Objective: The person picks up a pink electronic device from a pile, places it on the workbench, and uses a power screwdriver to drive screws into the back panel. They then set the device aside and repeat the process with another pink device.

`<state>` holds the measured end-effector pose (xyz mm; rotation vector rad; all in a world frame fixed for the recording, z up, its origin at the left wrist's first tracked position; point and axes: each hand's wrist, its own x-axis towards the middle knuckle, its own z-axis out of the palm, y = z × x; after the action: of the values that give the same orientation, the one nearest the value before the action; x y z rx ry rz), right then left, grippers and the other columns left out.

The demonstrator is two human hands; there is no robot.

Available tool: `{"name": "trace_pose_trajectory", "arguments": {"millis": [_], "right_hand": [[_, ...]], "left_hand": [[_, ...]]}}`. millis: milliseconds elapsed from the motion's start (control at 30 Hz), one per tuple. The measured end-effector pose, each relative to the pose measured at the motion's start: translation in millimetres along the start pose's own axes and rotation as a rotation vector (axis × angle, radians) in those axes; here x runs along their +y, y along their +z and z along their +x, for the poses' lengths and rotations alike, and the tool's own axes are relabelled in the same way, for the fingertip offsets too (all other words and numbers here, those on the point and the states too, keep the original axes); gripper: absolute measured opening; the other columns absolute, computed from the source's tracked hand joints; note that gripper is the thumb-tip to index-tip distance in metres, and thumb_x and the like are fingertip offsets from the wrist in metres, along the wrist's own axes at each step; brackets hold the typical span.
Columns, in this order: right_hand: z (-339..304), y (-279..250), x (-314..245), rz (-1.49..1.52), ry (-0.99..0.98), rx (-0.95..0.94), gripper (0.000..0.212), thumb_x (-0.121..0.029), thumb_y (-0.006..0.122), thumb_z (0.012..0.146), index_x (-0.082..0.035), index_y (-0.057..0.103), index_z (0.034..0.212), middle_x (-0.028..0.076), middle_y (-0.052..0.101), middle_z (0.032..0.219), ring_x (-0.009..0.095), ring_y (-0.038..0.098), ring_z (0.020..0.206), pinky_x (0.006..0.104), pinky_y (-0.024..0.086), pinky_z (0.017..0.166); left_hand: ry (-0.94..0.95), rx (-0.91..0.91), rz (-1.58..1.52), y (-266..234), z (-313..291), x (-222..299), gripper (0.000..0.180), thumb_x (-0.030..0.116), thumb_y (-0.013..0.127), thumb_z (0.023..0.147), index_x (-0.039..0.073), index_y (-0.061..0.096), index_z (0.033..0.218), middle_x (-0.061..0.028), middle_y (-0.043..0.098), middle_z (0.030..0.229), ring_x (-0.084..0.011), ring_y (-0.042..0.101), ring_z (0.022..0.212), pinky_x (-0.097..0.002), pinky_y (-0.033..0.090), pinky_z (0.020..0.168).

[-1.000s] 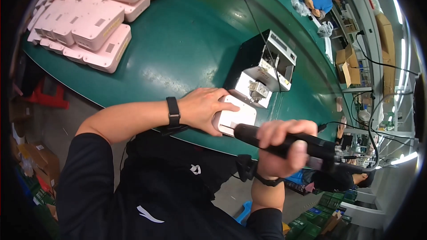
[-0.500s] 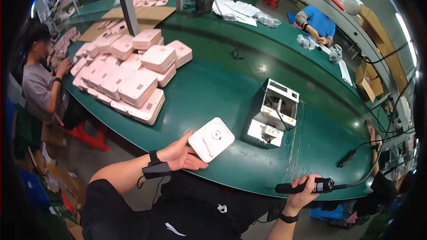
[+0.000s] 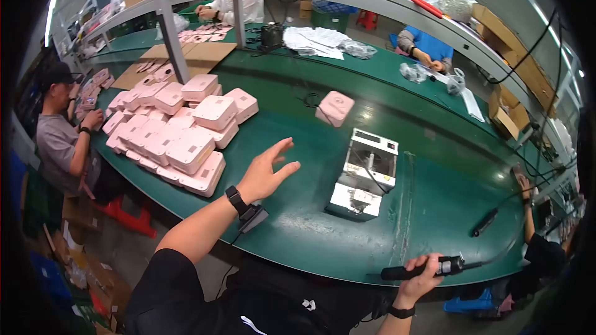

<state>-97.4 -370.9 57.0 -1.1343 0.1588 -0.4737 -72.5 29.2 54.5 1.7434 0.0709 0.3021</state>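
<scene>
My left hand is open over the bench, fingers stretched out and holding nothing. Beyond it, behind the machine, is a single pale pink square case with rounded corners; whether it rests on the bench top I cannot tell. At the near edge, my right hand is wrapped round a black corded electric screwdriver, its tip pointing left. Between the hands and farther back stands a white-and-black machine, apparently a screw feeder. Left of my left hand lies a heap of similar pink cases.
A second black tool lies on the green bench at the right. A metal upright carries an overhead shelf. Co-workers sit at the left and across. White sheets and cardboard lie at the back.
The pink case has left my left hand and is now farther away, behind the machine. My left hand has reached forward and opened. My right hand still grips the screwdriver.
</scene>
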Motion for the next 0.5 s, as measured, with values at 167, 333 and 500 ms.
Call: {"name": "trace_pose_trajectory", "arguments": {"millis": [167, 333, 500], "right_hand": [[2.1, -17.2, 4.7, 0.025, -0.028, -0.037, 0.015, -0.02, 0.055, 0.097, -0.006, 0.05, 0.095, 0.003, 0.046, 0.067, 0.013, 0.045, 0.049, 0.0287, 0.04, 0.048], [3.0, -6.3, 7.3, -0.007, -0.057, -0.075, 0.015, -0.02, 0.055, 0.098, -0.006, 0.05, 0.095, 0.003, 0.046, 0.067, 0.013, 0.045, 0.049, 0.0279, 0.04, 0.049], [-0.7, 4.3, 4.8, -0.034, -0.067, -0.081, 0.014, -0.018, 0.054, 0.096, -0.005, 0.048, 0.094, 0.004, 0.047, 0.066, 0.013, 0.044, 0.048, 0.0289, 0.04, 0.048]], "left_hand": [[0.21, 0.284, 1.089, -81.2, -20.4, 16.3, 0.081, 0.033, 0.079, 0.079, 0.006, 0.042, 0.146, -0.0235, 0.045, 0.143, -0.0391, 0.048, 0.13, -0.0454, 0.042, 0.107], [-0.023, 0.493, 1.623, -144.1, -47.7, 10.3, 0.08, 0.035, 0.081, 0.073, 0.01, 0.049, 0.141, -0.0262, 0.049, 0.136, -0.0419, 0.049, 0.126, -0.051, 0.037, 0.109], [-0.161, 0.366, 1.541, -159.4, -59.3, 6.9, 0.074, 0.033, 0.079, 0.071, 0.009, 0.055, 0.136, -0.026, 0.052, 0.132, -0.0426, 0.049, 0.124, -0.0534, 0.034, 0.111]]}}
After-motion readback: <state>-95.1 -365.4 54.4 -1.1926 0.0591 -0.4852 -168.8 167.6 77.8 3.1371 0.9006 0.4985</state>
